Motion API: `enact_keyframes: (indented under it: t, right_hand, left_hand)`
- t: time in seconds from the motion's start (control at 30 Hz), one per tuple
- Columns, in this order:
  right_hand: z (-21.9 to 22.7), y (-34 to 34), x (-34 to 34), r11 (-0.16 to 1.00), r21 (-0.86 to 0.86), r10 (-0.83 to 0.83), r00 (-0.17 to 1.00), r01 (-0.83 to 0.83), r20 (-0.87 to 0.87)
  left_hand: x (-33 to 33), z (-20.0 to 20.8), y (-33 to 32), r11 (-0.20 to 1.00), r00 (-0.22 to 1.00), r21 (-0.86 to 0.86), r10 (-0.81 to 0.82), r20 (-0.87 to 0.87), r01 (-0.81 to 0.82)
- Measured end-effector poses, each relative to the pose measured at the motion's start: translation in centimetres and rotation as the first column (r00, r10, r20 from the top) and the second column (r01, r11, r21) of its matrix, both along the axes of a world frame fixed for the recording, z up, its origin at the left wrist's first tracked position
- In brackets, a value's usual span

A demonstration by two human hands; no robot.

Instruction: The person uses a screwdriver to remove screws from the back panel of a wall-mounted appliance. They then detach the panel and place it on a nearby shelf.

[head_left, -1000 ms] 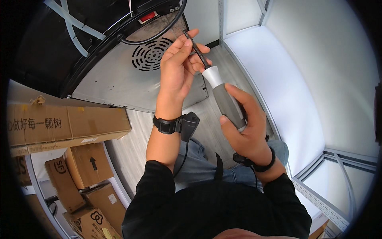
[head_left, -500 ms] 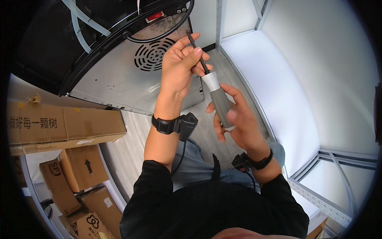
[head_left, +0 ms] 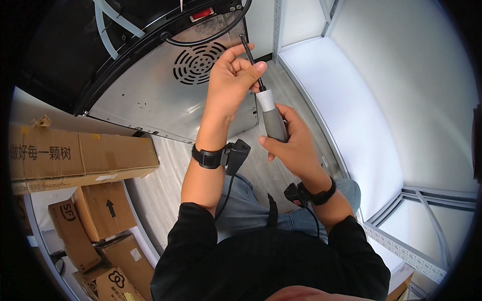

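Note:
My right hand (head_left: 292,143) is wrapped round the grey grip of a screwdriver (head_left: 273,123), which has a white collar and a dark shaft. Higher up, the fingers of my left hand (head_left: 233,78) close round that shaft. The tip points away from me and meets the upper right edge of a metal panel (head_left: 150,95) on a black machine (head_left: 60,55); the screw there is too small to make out. Round vent slots (head_left: 201,64) lie left of my left hand. Above them are a red switch (head_left: 202,14) and a looped black cable (head_left: 201,42).
Cardboard boxes (head_left: 108,210) are stacked on a shelf at the lower left, with a long box (head_left: 85,158) above. A white shelf (head_left: 341,100) with a metal frame runs along the right. Pale wood-look flooring (head_left: 165,185) shows below the panel.
My right hand has turned and its thumb and fingers have taken a fresh hold round the screwdriver's grip. The shaft stands slightly more upright, and the view has shifted a little.

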State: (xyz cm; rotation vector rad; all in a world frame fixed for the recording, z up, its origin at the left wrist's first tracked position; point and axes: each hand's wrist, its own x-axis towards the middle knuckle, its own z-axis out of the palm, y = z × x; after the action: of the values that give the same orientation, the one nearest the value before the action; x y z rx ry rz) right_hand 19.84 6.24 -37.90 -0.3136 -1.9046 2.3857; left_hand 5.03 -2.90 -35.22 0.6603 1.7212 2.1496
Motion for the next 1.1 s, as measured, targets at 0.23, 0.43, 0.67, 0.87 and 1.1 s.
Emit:
enact_keyframes:
  t: [0.23,0.43,0.67,0.87,1.1]
  right_hand:
    - [-1.4,1.4,-0.4,0.840,-0.508,0.150,0.982,-0.190,-0.118]
    - [-2.3,1.4,-0.2,0.796,-0.582,0.138,0.986,-0.167,-0.094]
    - [-2.8,0.1,-0.8,0.984,-0.179,-0.018,0.999,0.011,-0.037]
    - [-3.6,0.5,-1.2,0.910,-0.396,0.071,0.988,-0.119,-0.135]
    - [-4.4,1.3,-1.5,0.719,-0.632,0.205,0.958,-0.287,-0.202]
  left_hand:
    - [0.1,0.0,0.1,0.998,0.999,0.060,-0.013,0.037,0.011]
    - [0.0,0.3,-0.1,0.999,0.996,0.021,-0.034,0.082,0.032]
    - [0.0,0.1,-0.1,0.999,0.999,-0.051,0.002,-0.035,-0.003]
    - [0.0,-0.2,0.0,0.995,0.994,-0.085,0.049,-0.097,-0.057]
    - [0.2,0.6,-0.2,0.999,1.000,-0.040,0.024,0.012,-0.024]
